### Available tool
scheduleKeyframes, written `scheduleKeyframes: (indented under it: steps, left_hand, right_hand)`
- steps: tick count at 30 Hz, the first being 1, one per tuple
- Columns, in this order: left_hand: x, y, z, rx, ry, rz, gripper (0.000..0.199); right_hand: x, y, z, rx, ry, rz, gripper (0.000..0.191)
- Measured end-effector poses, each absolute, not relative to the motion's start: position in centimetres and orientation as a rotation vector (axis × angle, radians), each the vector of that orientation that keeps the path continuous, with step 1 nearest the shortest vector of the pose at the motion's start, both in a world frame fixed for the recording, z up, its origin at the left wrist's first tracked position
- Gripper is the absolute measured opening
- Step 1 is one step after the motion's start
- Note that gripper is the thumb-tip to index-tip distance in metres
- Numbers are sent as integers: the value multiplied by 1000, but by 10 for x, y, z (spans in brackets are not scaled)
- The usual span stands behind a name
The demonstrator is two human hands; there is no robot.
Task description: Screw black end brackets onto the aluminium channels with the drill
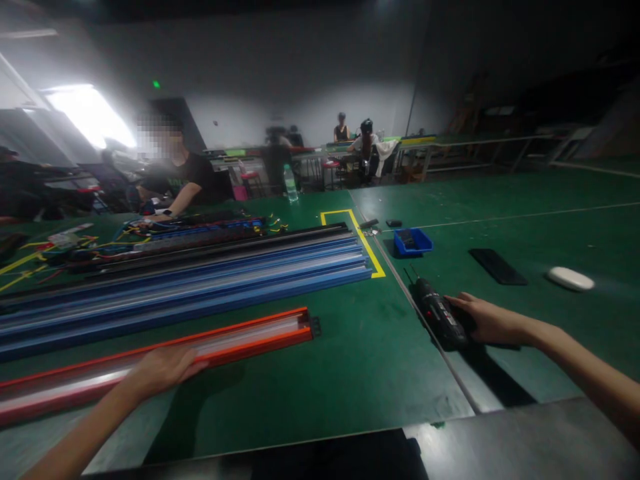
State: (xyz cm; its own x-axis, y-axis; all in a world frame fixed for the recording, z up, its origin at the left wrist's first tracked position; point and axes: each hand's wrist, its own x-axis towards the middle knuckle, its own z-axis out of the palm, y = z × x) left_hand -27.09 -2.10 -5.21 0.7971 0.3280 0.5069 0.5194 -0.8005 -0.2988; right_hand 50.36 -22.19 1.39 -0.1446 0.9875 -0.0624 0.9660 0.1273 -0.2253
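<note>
My left hand lies over a long orange-red channel at the lower left, its fingers wrapped across the near edge. A small black piece sits at the channel's right end. On the right, my right hand is closed around the handle of a black power drill, which lies low over the table with its bit pointing away from me. Several blue channels rest side by side beyond the orange-red one.
A blue bin with dark parts, a black phone-like slab and a white oval object stand on the green table. Yellow tape marks a corner. A person works across the table, near wires and a bottle.
</note>
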Motion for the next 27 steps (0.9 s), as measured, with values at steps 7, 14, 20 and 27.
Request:
scheduleKeyframes:
  steps: [7,14,20,27]
  left_hand:
    - [-218,-31,-28,-2407,-317,-472,27]
    - [-156,-43,-17,-2331,-251,-474,36]
    - [-113,-53,-13,-2299,-259,-506,39]
    - [-89,-58,-12,-2343,-263,-511,39]
  right_hand:
    - [512,-229,14,-1969,-2223,390,81]
    - [462,-223,46,-1902,-2243,67,71]
    - [366,-201,39,-1627,-2328,58,68]
    - [272,-198,-13,-1409,-2552,-76,93]
